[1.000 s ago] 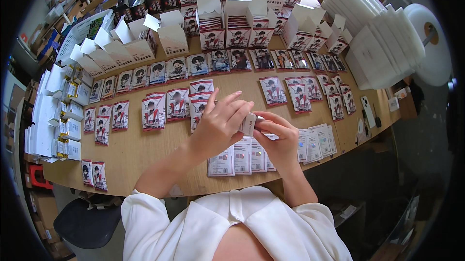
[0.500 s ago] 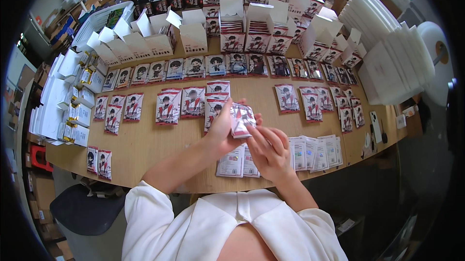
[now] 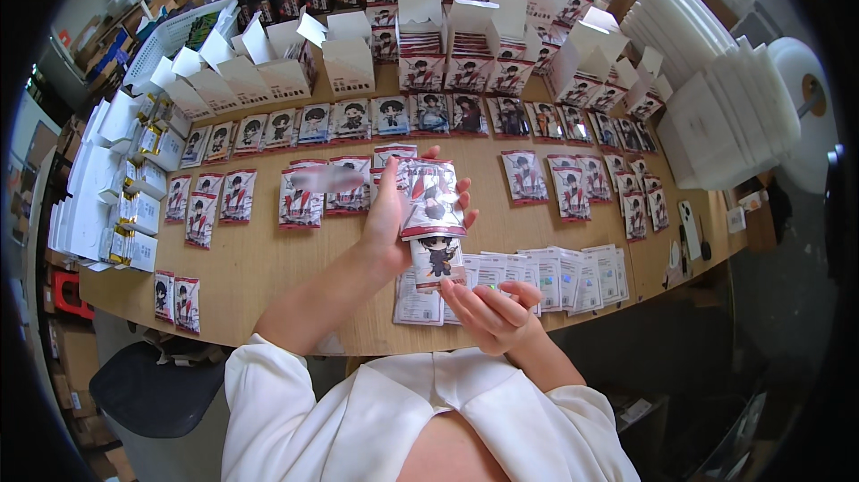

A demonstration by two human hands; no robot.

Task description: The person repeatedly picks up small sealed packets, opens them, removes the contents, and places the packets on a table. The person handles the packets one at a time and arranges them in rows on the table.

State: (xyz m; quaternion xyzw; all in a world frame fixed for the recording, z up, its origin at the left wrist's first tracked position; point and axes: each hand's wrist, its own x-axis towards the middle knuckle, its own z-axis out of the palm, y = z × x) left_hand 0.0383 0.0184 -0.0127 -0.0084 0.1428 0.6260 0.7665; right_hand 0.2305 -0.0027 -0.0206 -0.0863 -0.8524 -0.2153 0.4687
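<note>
In my left hand (image 3: 386, 224) lies a stack of shiny red-and-white card packs (image 3: 431, 191), the fingers curled round its sides. Out from the stack's near end sticks a pack with a small cartoon figure (image 3: 438, 260). The fingertips of my right hand (image 3: 494, 314) pinch this pack's lower edge. Under and beside that hand, a fanned row of white-backed packs (image 3: 586, 281) lies face down on the table. Several red-and-white packs (image 3: 301, 197) lie in small piles left of my left hand, and other packs (image 3: 523, 176) lie to the right.
A row of figure packs (image 3: 353, 119) crosses the table (image 3: 268, 276). Behind it stand opened white boxes (image 3: 349, 64) and filled display boxes (image 3: 420, 70). More boxes (image 3: 116, 187) line the left edge. White plastic bins (image 3: 729, 124) and a phone (image 3: 689, 230) are at right.
My right hand has moved down toward me, and the cartoon-figure pack now extends from the stack. The stack's front faces up more fully in my left hand.
</note>
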